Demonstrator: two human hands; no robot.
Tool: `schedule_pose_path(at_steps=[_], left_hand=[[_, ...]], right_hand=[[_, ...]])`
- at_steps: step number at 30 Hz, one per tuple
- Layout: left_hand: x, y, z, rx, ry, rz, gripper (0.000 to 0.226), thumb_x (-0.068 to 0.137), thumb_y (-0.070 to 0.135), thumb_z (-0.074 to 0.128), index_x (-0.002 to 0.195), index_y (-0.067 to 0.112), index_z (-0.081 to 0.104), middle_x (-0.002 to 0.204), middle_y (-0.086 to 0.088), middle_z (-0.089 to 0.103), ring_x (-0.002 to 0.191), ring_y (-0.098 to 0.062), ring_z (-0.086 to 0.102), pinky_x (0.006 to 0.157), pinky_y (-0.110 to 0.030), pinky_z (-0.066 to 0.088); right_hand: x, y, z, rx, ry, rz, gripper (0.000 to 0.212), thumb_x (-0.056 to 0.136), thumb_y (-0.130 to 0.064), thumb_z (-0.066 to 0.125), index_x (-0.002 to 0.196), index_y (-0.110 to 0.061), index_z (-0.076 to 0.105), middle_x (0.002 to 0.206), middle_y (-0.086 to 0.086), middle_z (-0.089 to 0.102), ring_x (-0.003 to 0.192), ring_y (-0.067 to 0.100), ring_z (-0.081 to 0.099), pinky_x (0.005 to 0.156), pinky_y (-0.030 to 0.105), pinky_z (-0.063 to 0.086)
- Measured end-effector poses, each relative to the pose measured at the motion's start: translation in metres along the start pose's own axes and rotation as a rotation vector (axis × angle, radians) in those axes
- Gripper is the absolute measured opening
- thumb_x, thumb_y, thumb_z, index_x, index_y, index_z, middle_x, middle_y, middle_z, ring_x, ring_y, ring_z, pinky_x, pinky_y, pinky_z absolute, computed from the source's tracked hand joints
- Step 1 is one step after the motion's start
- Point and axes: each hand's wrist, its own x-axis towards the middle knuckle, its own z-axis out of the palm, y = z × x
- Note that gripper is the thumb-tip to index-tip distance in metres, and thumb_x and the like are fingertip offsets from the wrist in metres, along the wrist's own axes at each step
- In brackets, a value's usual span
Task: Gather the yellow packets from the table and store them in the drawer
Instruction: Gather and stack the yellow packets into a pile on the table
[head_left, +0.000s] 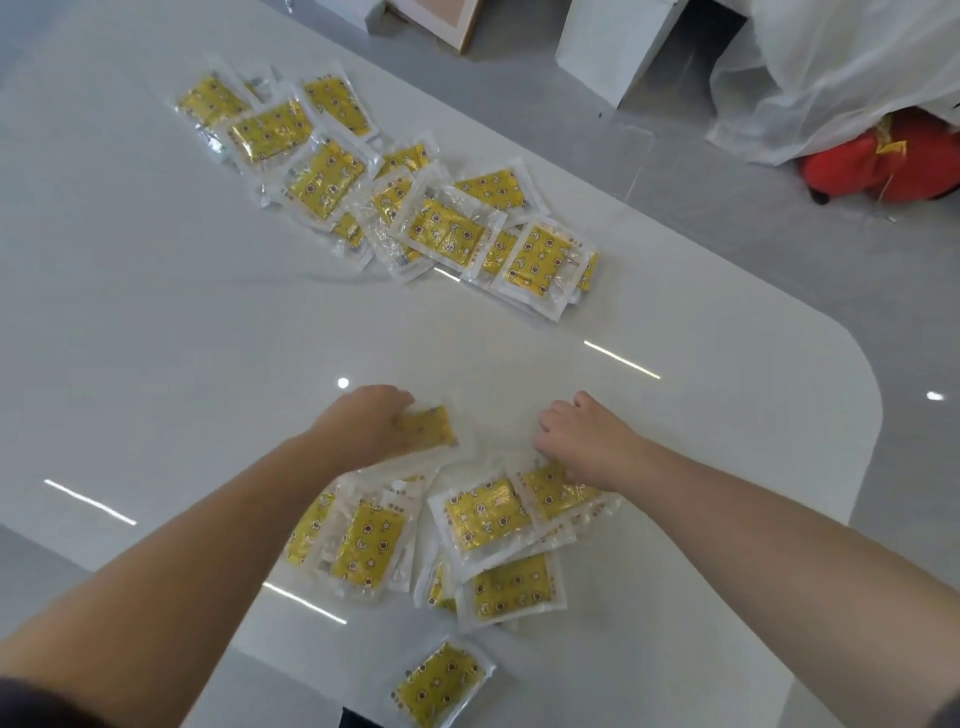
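Note:
Several yellow packets in clear wrappers lie on the glossy white table (156, 322). A far heap (395, 192) runs diagonally across the table's back. A near heap (483, 525) lies right under my hands. My left hand (363, 421) grips one blurred yellow packet (428, 426) at the heap's far left edge. My right hand (587, 436) rests on the heap's far right side, fingers curled over a packet (558, 491). One single packet (441, 686) lies apart at the table's near edge. No drawer is in view.
The table's rounded corner (862, 395) is at the right, with grey floor beyond. On the floor stand a white box (623, 47), a framed board (441, 21), a white plastic sheet (841, 78) and a red bag (883, 166).

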Motion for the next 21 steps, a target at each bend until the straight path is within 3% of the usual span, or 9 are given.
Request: schedule_pose_path(at_steps=[3, 6, 9, 11, 14, 18, 21], left_hand=[[-0.007, -0.022, 0.004, 0.385, -0.077, 0.153, 0.035, 0.088, 0.046, 0.059, 0.117, 0.027, 0.062, 0.133, 0.006, 0.042, 0.123, -0.015, 0.042, 0.099, -0.03, 0.034], [-0.01, -0.023, 0.017, 0.484, -0.015, 0.273, 0.034, 0.088, 0.04, 0.062, 0.121, 0.033, 0.061, 0.147, 0.008, 0.03, 0.136, -0.013, 0.03, 0.111, -0.031, 0.025], [-0.007, -0.022, 0.024, 0.569, 0.061, 0.361, 0.031, 0.088, 0.033, 0.062, 0.119, 0.034, 0.062, 0.154, 0.005, 0.023, 0.144, -0.014, 0.018, 0.118, -0.034, 0.016], [-0.004, -0.021, 0.024, 0.61, 0.058, 0.395, 0.032, 0.088, 0.03, 0.061, 0.12, 0.033, 0.062, 0.154, 0.004, 0.021, 0.145, -0.016, 0.018, 0.119, -0.038, 0.015], [-0.002, -0.018, 0.022, 0.71, 0.044, 0.414, 0.032, 0.09, 0.026, 0.059, 0.122, 0.031, 0.06, 0.148, 0.002, 0.029, 0.134, -0.018, 0.032, 0.111, -0.037, 0.027], [0.001, -0.016, 0.023, 0.732, 0.023, 0.41, 0.033, 0.091, 0.022, 0.058, 0.124, 0.028, 0.055, 0.139, -0.003, 0.032, 0.113, -0.019, 0.045, 0.101, -0.035, 0.037], [0.001, -0.019, 0.024, 0.718, 0.025, 0.413, 0.034, 0.091, 0.02, 0.058, 0.124, 0.028, 0.054, 0.137, -0.003, 0.033, 0.11, -0.018, 0.047, 0.1, -0.034, 0.037]], right_hand=[[-0.003, -0.001, 0.004, 0.05, 0.033, 0.024, 0.023, 0.083, -0.003, 0.06, 0.094, -0.021, 0.053, 0.099, 0.0, 0.047, 0.101, 0.021, 0.047, 0.077, 0.033, 0.026], [-0.003, 0.002, 0.005, 0.119, 0.105, 0.037, 0.028, 0.079, 0.003, 0.056, 0.079, -0.023, 0.046, 0.087, -0.003, 0.038, 0.093, 0.022, 0.049, 0.071, 0.03, 0.025], [-0.006, 0.005, -0.008, 0.228, 0.076, 0.001, 0.02, 0.086, -0.003, 0.051, 0.081, -0.021, 0.046, 0.088, -0.004, 0.043, 0.091, 0.019, 0.048, 0.075, 0.032, 0.037], [-0.008, 0.002, -0.02, 0.381, -0.008, -0.008, 0.014, 0.089, -0.006, 0.048, 0.083, -0.018, 0.049, 0.085, -0.002, 0.051, 0.084, 0.021, 0.051, 0.072, 0.035, 0.041], [-0.006, -0.011, -0.034, 0.495, -0.079, -0.017, 0.016, 0.089, -0.003, 0.045, 0.09, -0.018, 0.047, 0.08, -0.001, 0.05, 0.074, 0.023, 0.048, 0.064, 0.035, 0.039], [0.008, -0.027, -0.041, 0.59, -0.167, 0.005, 0.036, 0.094, -0.009, 0.051, 0.126, -0.025, 0.049, 0.117, 0.002, 0.058, 0.103, 0.023, 0.056, 0.085, 0.039, 0.048], [0.022, -0.039, -0.04, 0.568, -0.212, 0.024, 0.051, 0.089, -0.023, 0.066, 0.135, -0.025, 0.045, 0.129, 0.003, 0.056, 0.111, 0.024, 0.056, 0.086, 0.037, 0.048]])
